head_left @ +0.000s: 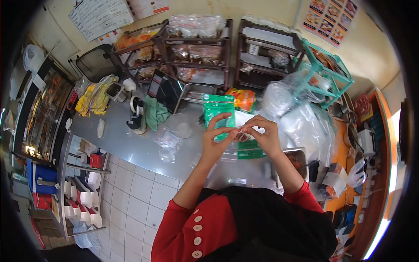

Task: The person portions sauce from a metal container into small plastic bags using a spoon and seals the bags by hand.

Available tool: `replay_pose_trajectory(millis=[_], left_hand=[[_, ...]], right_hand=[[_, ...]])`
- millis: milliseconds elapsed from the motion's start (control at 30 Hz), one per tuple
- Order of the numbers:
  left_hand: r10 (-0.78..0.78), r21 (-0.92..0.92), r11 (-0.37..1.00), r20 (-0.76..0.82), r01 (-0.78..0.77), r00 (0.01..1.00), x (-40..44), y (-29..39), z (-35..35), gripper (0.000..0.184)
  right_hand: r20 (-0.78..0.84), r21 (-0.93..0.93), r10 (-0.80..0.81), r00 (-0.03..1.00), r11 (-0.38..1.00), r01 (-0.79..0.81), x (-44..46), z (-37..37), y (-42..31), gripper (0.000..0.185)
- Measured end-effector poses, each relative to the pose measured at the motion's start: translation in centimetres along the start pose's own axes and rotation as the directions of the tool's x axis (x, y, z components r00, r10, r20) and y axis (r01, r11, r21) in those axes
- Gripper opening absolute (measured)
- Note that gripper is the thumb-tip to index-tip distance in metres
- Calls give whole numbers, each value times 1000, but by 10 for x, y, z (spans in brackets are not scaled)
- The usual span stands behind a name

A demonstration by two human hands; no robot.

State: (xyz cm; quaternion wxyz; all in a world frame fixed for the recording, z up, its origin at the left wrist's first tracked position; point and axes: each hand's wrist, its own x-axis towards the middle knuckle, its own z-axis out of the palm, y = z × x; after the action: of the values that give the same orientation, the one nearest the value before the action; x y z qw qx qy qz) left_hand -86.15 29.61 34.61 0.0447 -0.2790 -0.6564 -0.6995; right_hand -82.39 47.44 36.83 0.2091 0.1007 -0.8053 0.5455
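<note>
Both hands meet over the steel counter (118, 131), fingertips pinched together. My left hand (216, 137) holds one side of the top edge of what looks like a small clear plastic bag (241, 137) with something brownish in it. On the other side, my right hand (264, 134) pinches the same edge. The fingers partly cover the bag, so its contents are hard to make out. Behind the hands lies a green and white pouch (218, 105), and another green packet (251, 150) shows below them. An orange packet (242, 98) sits just beyond.
Large clear plastic bags (305, 126) pile up on the right. A metal tray of food (297, 160) stands near my right forearm. Farther left are a green cloth (155, 112), a tape dispenser (137, 114) and clear packaging (168, 142). Brown racks (198, 41) line the wall.
</note>
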Motion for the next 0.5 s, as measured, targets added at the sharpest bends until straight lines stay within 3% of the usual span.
replay_pose_trajectory(millis=[100,233,333,433,467,500], left_hand=[[79,74,994,-56,-74,995,15,-4,-49,15],[127,189,977,-127,-102,984,29,-12,-109,17],[140,364,925,-65,-107,988,37,-22,-158,19],[79,410,910,-26,-61,997,44,-44,-199,23],[80,496,866,-15,-62,997,46,-45,-211,33],[39,467,884,-93,9,995,45,-50,-223,35]], right_hand=[[144,42,99,985,993,-106,35,38,-4,7],[264,322,194,945,905,-276,75,99,9,9],[337,257,236,911,908,-330,102,140,21,11],[323,260,236,917,909,-325,128,168,40,12],[289,292,267,919,890,-351,137,174,45,13],[252,324,298,921,870,-370,146,177,51,14]])
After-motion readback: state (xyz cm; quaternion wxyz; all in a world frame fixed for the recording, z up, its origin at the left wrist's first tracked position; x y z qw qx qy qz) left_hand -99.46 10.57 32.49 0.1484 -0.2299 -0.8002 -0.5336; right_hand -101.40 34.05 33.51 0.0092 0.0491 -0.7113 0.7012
